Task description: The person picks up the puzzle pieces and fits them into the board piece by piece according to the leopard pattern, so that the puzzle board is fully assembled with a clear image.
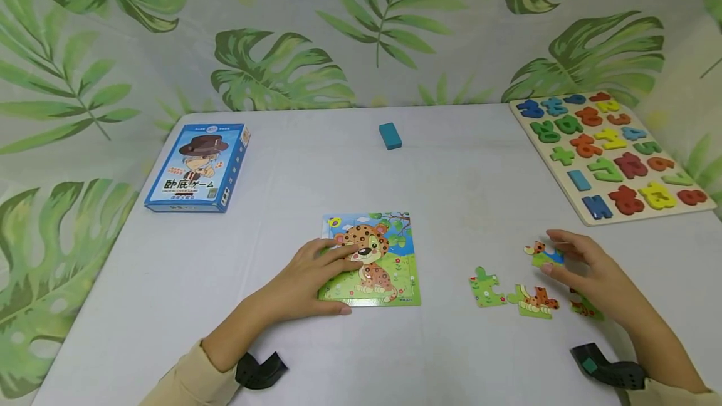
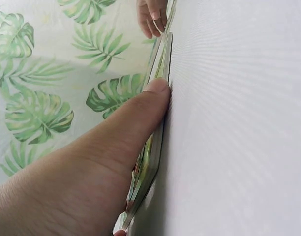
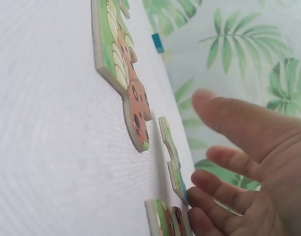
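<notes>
A square leopard puzzle (image 1: 403,277) in a thin board lies on the table. My left hand (image 1: 307,277) rests on its left side, fingers spread over the picture; in the left wrist view the thumb (image 2: 150,96) lies along the board's edge. On the right, my right hand (image 1: 592,271) hovers with thumb and fingers apart beside a blue and green puzzle piece (image 1: 544,255). Below it lie a leopard-body piece (image 1: 536,301) and a green flowered piece (image 1: 487,289). Another leopard piece (image 1: 583,306) is partly hidden under the right hand.
A blue card-game box (image 1: 194,168) lies at the back left. A small teal block (image 1: 390,136) is at the back middle. At the back right lies a wooden board (image 1: 589,208) of coloured characters. Black wrist devices (image 1: 612,368) sit on both wrists.
</notes>
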The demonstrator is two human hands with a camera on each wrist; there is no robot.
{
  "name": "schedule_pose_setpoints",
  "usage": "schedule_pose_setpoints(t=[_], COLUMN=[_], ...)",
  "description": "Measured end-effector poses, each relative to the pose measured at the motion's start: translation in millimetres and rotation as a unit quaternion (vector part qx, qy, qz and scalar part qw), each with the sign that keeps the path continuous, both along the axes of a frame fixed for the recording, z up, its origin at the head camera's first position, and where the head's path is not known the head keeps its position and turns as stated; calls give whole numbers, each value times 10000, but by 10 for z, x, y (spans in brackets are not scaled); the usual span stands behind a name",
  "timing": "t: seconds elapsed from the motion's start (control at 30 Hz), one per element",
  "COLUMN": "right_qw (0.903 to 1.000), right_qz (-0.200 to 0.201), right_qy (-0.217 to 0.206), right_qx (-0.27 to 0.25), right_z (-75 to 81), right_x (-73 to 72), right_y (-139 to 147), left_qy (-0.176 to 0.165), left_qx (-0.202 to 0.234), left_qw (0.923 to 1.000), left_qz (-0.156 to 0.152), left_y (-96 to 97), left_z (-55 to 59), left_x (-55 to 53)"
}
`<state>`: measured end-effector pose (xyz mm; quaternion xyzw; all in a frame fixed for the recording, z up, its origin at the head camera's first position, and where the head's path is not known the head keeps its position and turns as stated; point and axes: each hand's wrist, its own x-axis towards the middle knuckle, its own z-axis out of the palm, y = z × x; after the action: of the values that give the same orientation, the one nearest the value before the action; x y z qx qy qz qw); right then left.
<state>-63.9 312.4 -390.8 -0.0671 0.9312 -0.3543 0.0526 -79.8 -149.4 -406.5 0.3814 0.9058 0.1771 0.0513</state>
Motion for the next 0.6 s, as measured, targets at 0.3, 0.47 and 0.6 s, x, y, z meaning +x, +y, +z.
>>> schedule_pose_setpoints(t=[0.3, 0.47, 0.6], right_qw=[9997, 9984, 9979], right_qz=[204, 261, 152], right_qy=[18, 453, 531], right_qx=[136, 224, 337], right_z=[-19, -74, -93], right_x=[-34, -50, -54], right_y=[17, -11, -26], left_qy=[-33, -71, -76], left_qx=[57, 80, 68], left_qw=[10000, 9999, 9999], left_qz=[-23, -30, -27], left_y=[-2, -1, 2], left_z=[12, 22, 21], left_x=[4, 9, 7])
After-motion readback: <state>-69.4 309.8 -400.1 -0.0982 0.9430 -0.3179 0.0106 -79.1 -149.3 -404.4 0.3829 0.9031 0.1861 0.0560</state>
